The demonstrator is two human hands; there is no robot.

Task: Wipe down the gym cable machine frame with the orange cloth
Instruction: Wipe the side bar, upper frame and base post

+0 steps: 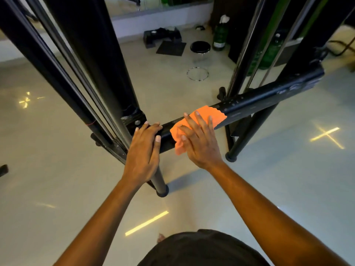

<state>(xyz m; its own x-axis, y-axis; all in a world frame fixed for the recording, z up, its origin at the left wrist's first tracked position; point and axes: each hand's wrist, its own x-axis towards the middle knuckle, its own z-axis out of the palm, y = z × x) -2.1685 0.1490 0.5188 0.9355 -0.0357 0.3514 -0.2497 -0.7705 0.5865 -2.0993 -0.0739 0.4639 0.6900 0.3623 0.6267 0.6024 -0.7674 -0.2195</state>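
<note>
My right hand [199, 143] presses the soft, limp cloth [199, 120] flat-fingered on the bar [259, 101]; left hand [143, 150], fingers straight, steadies beside it.

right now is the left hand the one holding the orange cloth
No, the right hand presses the orange cloth flat on the crossbar, while the left hand rests bare on it.

Dim, warm indoor light; bright cross-shaped ceiling-lamp reflections glared on the glossy floor [57, 150]. Wide-angle distortion bent edges, and the far background was soft.
</note>
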